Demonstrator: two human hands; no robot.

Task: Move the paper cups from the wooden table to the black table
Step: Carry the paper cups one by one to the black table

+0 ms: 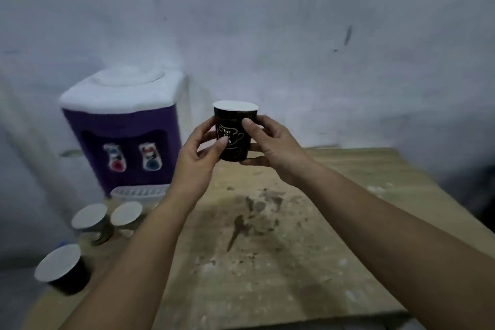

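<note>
Above the wooden table (334,236), both hands hold a dark cup (235,131) upright in the air. On the table's left part stand three more cups (63,268), (91,218), (126,214), near a purple water dispenser (120,126) at the wall. Left hand (198,158) and right hand (273,147) reach forward, fingers and thumbs curled round the cup's sides from either side.
</note>
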